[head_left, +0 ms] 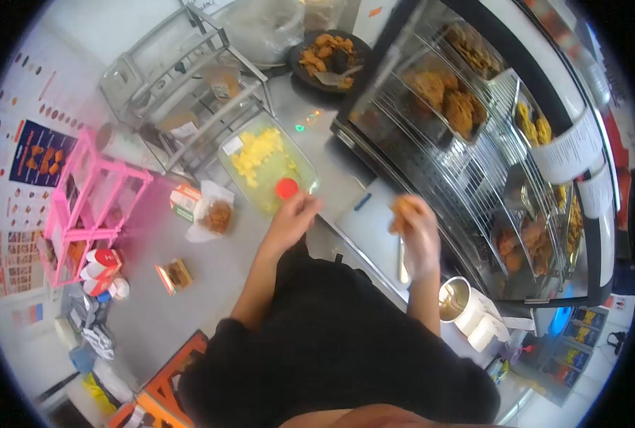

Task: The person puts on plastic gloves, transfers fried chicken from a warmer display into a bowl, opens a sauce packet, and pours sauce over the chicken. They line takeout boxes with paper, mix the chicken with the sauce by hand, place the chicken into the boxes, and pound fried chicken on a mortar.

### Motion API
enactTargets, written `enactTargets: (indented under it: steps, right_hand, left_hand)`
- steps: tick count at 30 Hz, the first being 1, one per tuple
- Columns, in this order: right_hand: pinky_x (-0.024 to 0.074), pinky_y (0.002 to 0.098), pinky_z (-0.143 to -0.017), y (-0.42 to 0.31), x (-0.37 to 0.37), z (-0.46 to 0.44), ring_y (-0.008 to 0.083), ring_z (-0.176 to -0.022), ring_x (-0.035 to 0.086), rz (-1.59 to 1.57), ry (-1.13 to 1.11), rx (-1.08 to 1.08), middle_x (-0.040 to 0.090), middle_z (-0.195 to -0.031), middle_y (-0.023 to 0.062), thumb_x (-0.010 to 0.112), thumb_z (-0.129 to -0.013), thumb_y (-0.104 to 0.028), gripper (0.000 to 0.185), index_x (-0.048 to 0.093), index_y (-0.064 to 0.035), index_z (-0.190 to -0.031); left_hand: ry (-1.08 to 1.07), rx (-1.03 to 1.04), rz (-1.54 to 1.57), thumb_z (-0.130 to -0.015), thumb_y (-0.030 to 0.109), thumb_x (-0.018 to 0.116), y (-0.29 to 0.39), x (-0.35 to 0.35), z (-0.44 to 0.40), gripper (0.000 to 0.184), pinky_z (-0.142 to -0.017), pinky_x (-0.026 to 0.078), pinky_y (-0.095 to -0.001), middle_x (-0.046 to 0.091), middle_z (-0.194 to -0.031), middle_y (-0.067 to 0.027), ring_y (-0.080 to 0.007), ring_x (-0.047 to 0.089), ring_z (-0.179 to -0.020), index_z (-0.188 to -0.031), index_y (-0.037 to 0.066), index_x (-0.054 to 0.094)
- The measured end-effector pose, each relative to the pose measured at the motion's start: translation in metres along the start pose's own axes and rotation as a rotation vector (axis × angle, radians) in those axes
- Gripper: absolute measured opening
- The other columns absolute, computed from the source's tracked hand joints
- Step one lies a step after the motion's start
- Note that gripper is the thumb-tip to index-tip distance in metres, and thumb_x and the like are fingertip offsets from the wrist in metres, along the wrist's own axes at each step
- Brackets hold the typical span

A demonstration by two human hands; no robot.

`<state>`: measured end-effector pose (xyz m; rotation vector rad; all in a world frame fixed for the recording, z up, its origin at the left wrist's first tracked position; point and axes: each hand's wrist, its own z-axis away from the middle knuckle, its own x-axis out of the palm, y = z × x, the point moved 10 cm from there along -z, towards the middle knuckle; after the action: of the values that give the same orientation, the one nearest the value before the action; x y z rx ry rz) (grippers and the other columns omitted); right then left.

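Note:
My left hand (294, 220) is over the near edge of a clear tray (307, 171) with yellow pieces (255, 153) in it. Its fingers are drawn together, and what they hold, if anything, is hidden. A round red thing (287, 187), like a lid or small cup, is right at the fingertips; I cannot tell if it is gripped. My right hand (421, 239), which seems to wear a thin clear glove, is closed round a brown piece of fried food (400, 214). That hand is above a white cutting board (367, 221), where a knife with a light handle (403, 262) lies.
A heated display case (431, 157) with fried food stands close on the right. Below it is a white container (454, 298). Left are a paper-wrapped fried item (217, 216), a small food box (173, 275) and a pink rack (93, 207). A black bowl (297, 68) sits behind.

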<state>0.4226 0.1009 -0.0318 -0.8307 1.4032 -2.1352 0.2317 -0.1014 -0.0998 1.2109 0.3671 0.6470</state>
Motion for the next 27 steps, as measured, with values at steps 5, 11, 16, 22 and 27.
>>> enactTargets:
  steps: [5, 11, 16, 22, 27]
  right_hand:
    - [0.0551, 0.0324, -0.074, -0.02, 0.177, -0.245, 0.0172, -0.081, 0.07, 0.623, -0.124, -0.196, 0.078, -0.102, 0.0084, 0.07, -0.095, -0.021, 0.027, 0.078, -0.0047, -0.114]
    - [0.0537, 0.0474, -0.099, -0.018, 0.239, -0.489, 0.0409, -0.115, 0.068, 1.466, 0.069, -0.325, 0.071, -0.119, 0.0247, 0.064, -0.095, -0.028, 0.032, 0.076, -0.007, -0.115]
    - [0.0543, 0.0479, -0.099, 0.002, 0.259, -0.547, 0.038, -0.117, 0.069, 1.74, -0.028, -0.25, 0.072, -0.121, 0.0229, 0.065, -0.094, -0.026, 0.03, 0.076, -0.0066, -0.115]
    - [0.0543, 0.0485, -0.099, 0.009, 0.272, -0.55, 0.0386, -0.117, 0.068, 1.84, -0.102, -0.231, 0.071, -0.122, 0.022, 0.061, -0.096, -0.02, 0.029, 0.074, -0.0073, -0.118]
    - [0.0536, 0.051, -0.098, -0.011, 0.263, -0.556, 0.0411, -0.114, 0.067, 1.7, 0.12, -0.492, 0.07, -0.122, 0.0201, 0.061, -0.094, -0.019, 0.024, 0.074, -0.0101, -0.113]
  left_hand:
    - [0.036, -0.333, 0.084, -0.103, 0.036, 0.063, -0.068, -0.102, 0.06, 0.032, -0.054, 0.035, -0.0241, 0.052, -0.07, 0.0043, -0.0061, 0.047, -0.06, -0.094, 0.006, 0.067]
    - [0.223, -0.695, 0.584, -0.105, 0.039, 0.056, -0.182, -0.158, 0.177, 0.033, -0.049, 0.024, -0.0262, 0.038, -0.063, 0.0086, -0.0059, 0.033, -0.052, -0.085, 0.013, 0.06]
    - [0.224, -0.899, 0.578, -0.106, 0.041, 0.052, -0.213, -0.165, 0.239, 0.038, -0.045, 0.019, -0.0257, 0.031, -0.059, 0.0105, -0.0048, 0.027, -0.047, -0.077, 0.017, 0.054]
    - [0.137, -0.871, 0.45, -0.105, 0.048, 0.053, -0.164, -0.161, 0.192, 0.038, -0.051, 0.033, -0.0258, 0.048, -0.065, 0.008, -0.0066, 0.041, -0.052, -0.089, 0.015, 0.063]
    - [0.131, -0.859, 0.695, -0.103, 0.05, 0.057, -0.206, -0.145, 0.178, 0.045, -0.073, 0.051, -0.0288, 0.072, -0.093, -0.0008, -0.0117, 0.066, -0.077, -0.116, 0.008, 0.07]
